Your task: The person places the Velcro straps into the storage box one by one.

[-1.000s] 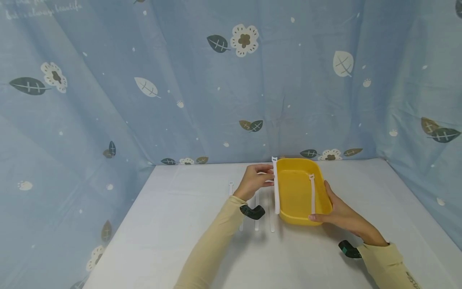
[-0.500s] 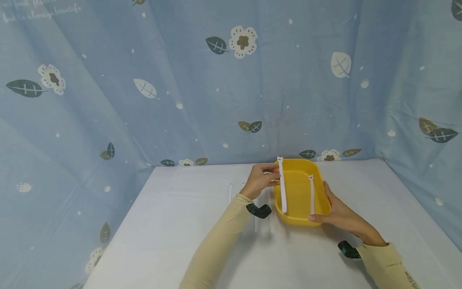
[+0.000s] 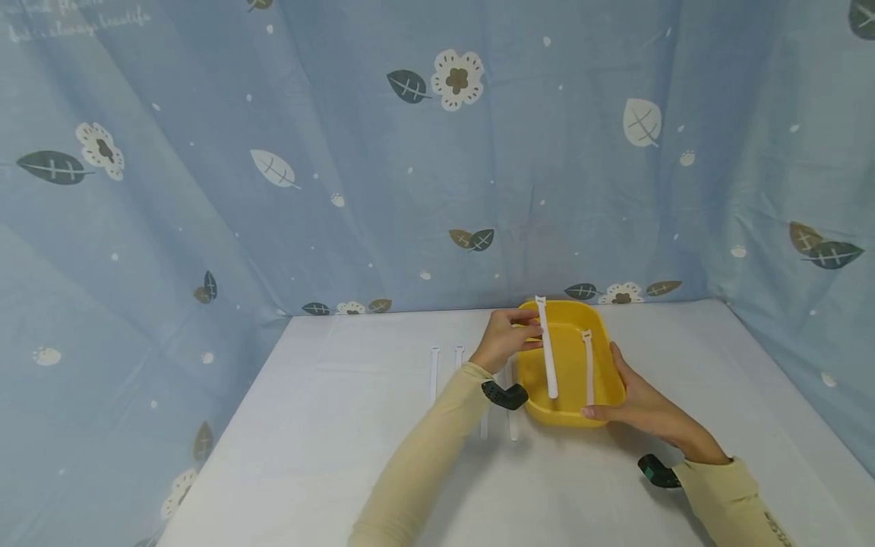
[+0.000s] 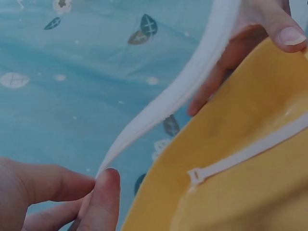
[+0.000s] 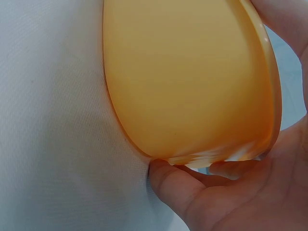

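Note:
My left hand (image 3: 502, 342) pinches a white cable tie (image 3: 549, 353) between thumb and fingers near its slotted head. That tie hangs over the left part of a yellow plastic basin (image 3: 570, 372). In the left wrist view, the thumb and finger hold one end of the tie (image 4: 159, 108) while the rest arcs up past the rim. Another white cable tie (image 3: 590, 365) lies inside the basin on its right side. My right hand (image 3: 645, 403) grips the basin at its right front corner, thumb over the rim. The right wrist view shows fingers curled against the basin's outer side (image 5: 187, 72).
Several more white cable ties (image 3: 434, 372) lie lengthwise on the white table (image 3: 328, 425), left of the basin, partly hidden by the left forearm. A blue patterned curtain (image 3: 383, 190) rises behind the table. Dark wrist cameras (image 3: 504, 395) sit on both wrists.
My left hand has carried the cable tie rightward, from the basin's left rim to over its inside. The tie now tilts slightly. My right hand and the basin stay nearly put.

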`<state>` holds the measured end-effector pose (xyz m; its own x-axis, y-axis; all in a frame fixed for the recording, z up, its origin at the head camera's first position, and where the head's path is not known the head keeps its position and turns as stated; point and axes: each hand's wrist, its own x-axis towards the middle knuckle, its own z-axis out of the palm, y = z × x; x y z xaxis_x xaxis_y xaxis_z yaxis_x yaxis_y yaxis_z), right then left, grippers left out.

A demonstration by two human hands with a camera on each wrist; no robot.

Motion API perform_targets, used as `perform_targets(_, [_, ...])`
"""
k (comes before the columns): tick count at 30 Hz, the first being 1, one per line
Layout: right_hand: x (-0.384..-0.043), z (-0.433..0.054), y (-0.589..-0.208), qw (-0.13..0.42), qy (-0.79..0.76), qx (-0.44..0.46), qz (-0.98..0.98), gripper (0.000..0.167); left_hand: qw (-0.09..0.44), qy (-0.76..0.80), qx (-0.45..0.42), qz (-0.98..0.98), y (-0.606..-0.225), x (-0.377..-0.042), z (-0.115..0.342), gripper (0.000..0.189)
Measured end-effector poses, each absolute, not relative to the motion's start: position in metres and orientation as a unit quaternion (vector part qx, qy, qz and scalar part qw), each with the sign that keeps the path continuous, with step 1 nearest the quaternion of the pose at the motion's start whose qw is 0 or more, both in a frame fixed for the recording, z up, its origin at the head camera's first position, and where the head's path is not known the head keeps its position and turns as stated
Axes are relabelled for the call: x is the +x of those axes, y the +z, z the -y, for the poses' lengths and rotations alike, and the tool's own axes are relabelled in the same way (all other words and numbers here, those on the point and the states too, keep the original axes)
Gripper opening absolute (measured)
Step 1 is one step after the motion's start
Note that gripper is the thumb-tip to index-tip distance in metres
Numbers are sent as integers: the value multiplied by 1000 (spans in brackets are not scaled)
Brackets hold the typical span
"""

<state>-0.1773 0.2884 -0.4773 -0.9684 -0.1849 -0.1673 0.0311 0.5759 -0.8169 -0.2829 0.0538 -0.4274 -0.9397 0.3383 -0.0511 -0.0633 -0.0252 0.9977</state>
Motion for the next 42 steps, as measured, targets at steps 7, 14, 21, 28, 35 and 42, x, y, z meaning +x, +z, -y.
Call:
perform_targets(7, [-178,-288,-478,117,-460,-42,-879,137,143,709,88,-685,-427,-282,-62,36])
perform_targets(14, [-178,-288,-477,112,-450,-51,-884,135,141,709,78,-686,-430,-285,-72,35])
perform_targets(21, [-177,-289,-476,113,-455,-55,-882,134,137,706,43,-693,-437,-290,-87,28])
perform_targets(28, [-178,-290,-478,113,-453,-57,-882,134,143,695,39,-704,-440,-290,-97,25])
perform_targets(35, [-178,-291,-479,110,-457,-62,-880,134,146,693,43,-705,-443,-288,-105,26])
perform_targets(42, [-177,-292,-478,106,-472,-70,-872,134,147,682,45,-715,-450,-286,-111,25])
